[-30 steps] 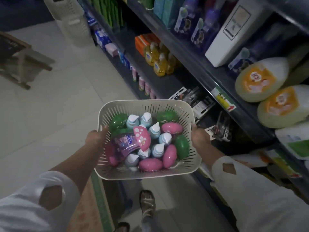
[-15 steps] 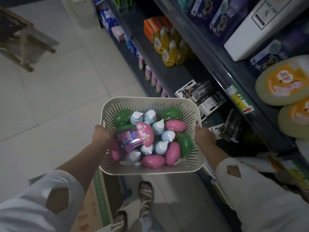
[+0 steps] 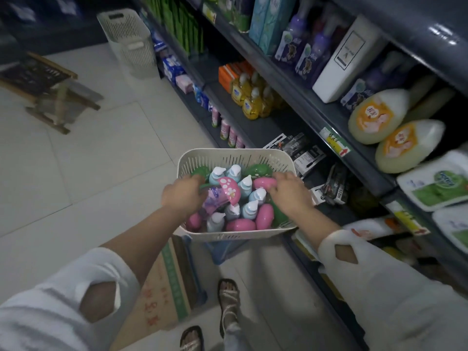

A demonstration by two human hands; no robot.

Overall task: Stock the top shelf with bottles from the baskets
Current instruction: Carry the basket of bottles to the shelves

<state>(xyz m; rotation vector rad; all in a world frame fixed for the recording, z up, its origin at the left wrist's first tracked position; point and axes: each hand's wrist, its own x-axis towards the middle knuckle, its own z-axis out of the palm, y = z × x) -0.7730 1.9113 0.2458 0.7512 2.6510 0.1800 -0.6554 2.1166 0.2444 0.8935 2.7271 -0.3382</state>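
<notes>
Both hands are down inside the cream slotted plastic basket (image 3: 229,152). The left hand (image 3: 182,193) has its fingers curled over the left-hand contents, by a purple-labelled bottle with a pink spotted mushroom cap (image 3: 228,190); the fingertips are hidden, so I cannot tell whether it holds anything. The right hand (image 3: 290,193) curls its fingers onto a pink egg-shaped bottle (image 3: 262,183) near the basket's far right corner; whether the grip is complete I cannot tell.

Around them the basket is packed. The pale blue bottles with white caps (image 3: 249,209) stand roughly upright in the middle, and more pink and green egg-shaped ones lie on their sides along the edges.

The dark metal shelving (image 3: 304,103) rises to the right, so the top shelf lies up and rightward. The right hand is nearer and would probably lift first.
</notes>
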